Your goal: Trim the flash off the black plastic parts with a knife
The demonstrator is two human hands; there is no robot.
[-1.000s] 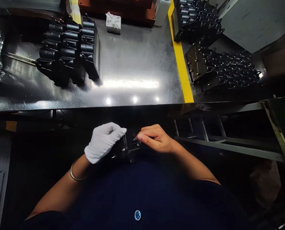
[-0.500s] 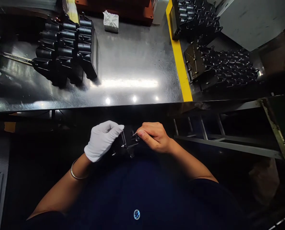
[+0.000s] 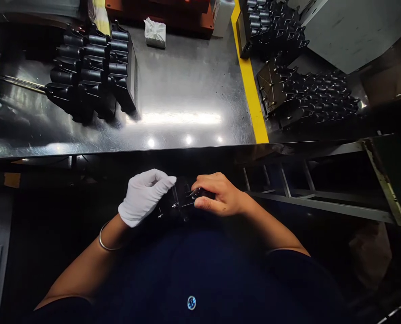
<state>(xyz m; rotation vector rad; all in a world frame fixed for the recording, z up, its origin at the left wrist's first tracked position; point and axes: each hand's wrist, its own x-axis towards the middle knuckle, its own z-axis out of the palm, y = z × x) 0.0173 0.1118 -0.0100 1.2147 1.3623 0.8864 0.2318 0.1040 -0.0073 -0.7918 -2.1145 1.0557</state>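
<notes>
Held in front of my body, below the bench edge, is a black part (image 3: 183,193) with thin shiny metal pins or rods, much of it lost against the dark clothing. My left hand (image 3: 143,197), in a white glove, pinches its left side, thumb and forefinger pressed together at the top of a slim rod. On the right, my bare right hand (image 3: 218,194) grips the part's right end, thumb below and bent forefinger above a round dark piece (image 3: 196,193). The remaining fingers of that hand are curled out of sight.
On the metal bench (image 3: 186,81) stand black ribbed housings (image 3: 88,72) at left. More black housings (image 3: 318,92) lie right of a yellow strip (image 3: 250,90). A white-wrapped block (image 3: 155,33) is at the back. A grey metal frame (image 3: 322,207) stands at lower right.
My right thumb has moved down and away from the forefinger, from a pinch near a small shiny piece to a wider hold around the round dark piece. My left hand has barely moved.
</notes>
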